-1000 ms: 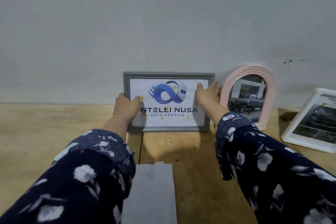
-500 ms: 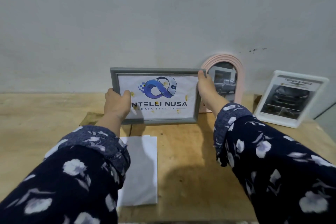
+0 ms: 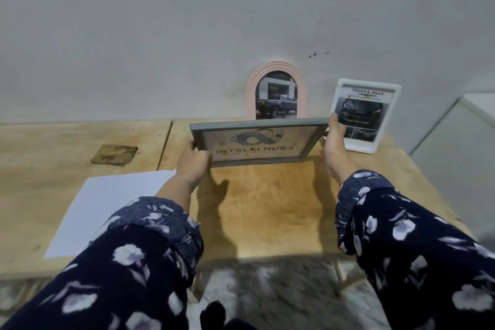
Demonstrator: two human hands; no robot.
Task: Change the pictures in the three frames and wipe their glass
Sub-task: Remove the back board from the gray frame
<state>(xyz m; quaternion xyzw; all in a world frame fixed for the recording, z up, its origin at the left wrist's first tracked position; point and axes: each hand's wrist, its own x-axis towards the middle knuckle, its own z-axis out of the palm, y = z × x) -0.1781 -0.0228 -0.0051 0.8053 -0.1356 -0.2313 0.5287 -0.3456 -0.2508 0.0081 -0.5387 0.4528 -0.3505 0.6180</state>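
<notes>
Standing against a grey wall [image 3: 160, 35], the wooden table [image 3: 267, 211] carries everything in use. White sheet of paper [image 3: 107, 206] lies flat at the table's left front, partly under the left sleeve. Grey frame [image 3: 257, 146] with the "INTELLI NUSA" print is held clear above the tabletop, tipped back so the glass faces mostly up. Left hand [image 3: 191, 162] grips its lower-left corner, thumb over the front edge. Right hand [image 3: 333, 142] holds the right side, fingers reaching up to the top-right corner. White frame [image 3: 367, 115] with a car print leans at the back right, just behind the right hand. Pink arched frame [image 3: 276, 88] with a truck photo stands against the wall, behind the grey frame. Brown cloth [image 3: 114, 154] lies flat at back left, well apart.
</notes>
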